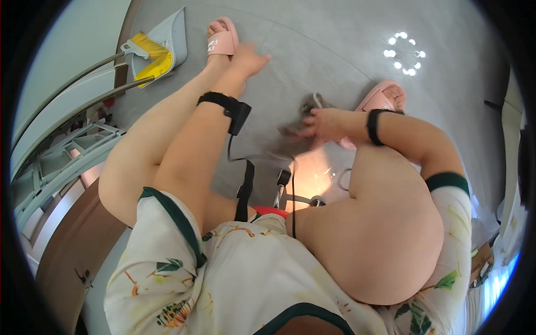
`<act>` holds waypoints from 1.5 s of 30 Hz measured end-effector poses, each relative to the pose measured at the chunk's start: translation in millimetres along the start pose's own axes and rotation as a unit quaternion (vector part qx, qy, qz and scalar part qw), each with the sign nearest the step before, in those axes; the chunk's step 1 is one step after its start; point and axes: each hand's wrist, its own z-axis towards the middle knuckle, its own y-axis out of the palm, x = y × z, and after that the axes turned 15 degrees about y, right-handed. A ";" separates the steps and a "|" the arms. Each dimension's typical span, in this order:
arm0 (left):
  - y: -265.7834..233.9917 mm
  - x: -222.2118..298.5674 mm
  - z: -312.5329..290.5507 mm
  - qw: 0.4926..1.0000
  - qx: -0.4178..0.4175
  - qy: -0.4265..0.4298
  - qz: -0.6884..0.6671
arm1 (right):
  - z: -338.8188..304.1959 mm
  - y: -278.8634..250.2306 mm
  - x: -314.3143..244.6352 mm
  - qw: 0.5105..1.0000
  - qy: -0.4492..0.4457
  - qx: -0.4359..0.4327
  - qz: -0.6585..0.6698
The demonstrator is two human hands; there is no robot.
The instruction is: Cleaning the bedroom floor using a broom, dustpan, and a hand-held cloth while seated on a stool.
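My left hand [249, 60] hangs over the floor beside the pink slipper [222, 43] on my left foot, fingers apart and nothing in them. At my right hand [325, 126] is a blurred grey-brown, soft-looking thing [314, 105] with a pale loop or strip at its top. Its kind cannot be made out. A further dark smear of it spreads left of the fingertips. Motion blurs these fingers, so whether they grip it is unclear. The other pink slipper [385, 96] is just beyond the right wrist.
A white dustpan [177, 39] with a yellow-bristled brush [152, 54] stands at the far left, by curved metal rails [84, 109]. Black bands circle both forearms, and a thin black cable [293, 184] hangs between my legs. The grey tiled floor [312, 33] reflects a ring of lights.
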 end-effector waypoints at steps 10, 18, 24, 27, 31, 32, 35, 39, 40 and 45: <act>1.0 -21.1 -4.0 0.997 0.037 -0.036 -0.062 | -21.1 -35.9 156.7 0.822 0.543 0.172 -0.003; -29.1 -11.2 -13.0 0.985 0.126 -0.014 -0.117 | -43.5 -94.6 153.0 0.811 0.516 0.270 0.056; -20.6 -6.3 -2.4 0.981 0.125 -0.024 -0.146 | 98.3 7.0 9.4 0.990 -0.061 0.082 -0.101; -22.3 -10.5 -13.6 0.973 0.141 -0.050 -0.174 | 107.2 16.6 12.7 0.994 -0.060 -0.033 -0.085; -33.3 -9.9 -18.9 0.971 0.121 -0.074 -0.195 | 94.0 -38.7 66.9 0.967 0.229 0.074 -0.080; -34.6 -14.8 -17.2 0.969 0.126 -0.076 -0.197 | 91.5 -60.3 94.2 0.946 0.319 0.040 -0.048; -33.0 -23.1 -21.4 0.971 0.118 -0.052 -0.202 | 58.3 -75.3 164.7 0.826 0.559 0.076 0.004; -40.8 -7.9 -18.1 0.966 0.110 -0.073 -0.224 | -21.2 -85.7 240.8 0.701 0.713 0.003 -0.028; -39.5 -10.0 -21.0 0.962 0.117 -0.081 -0.232 | -32.7 -97.5 245.1 0.692 0.721 -0.023 -0.044; -36.7 7.2 -36.0 0.972 0.095 -0.067 -0.204 | -114.5 -113.8 221.3 0.701 0.689 0.181 0.033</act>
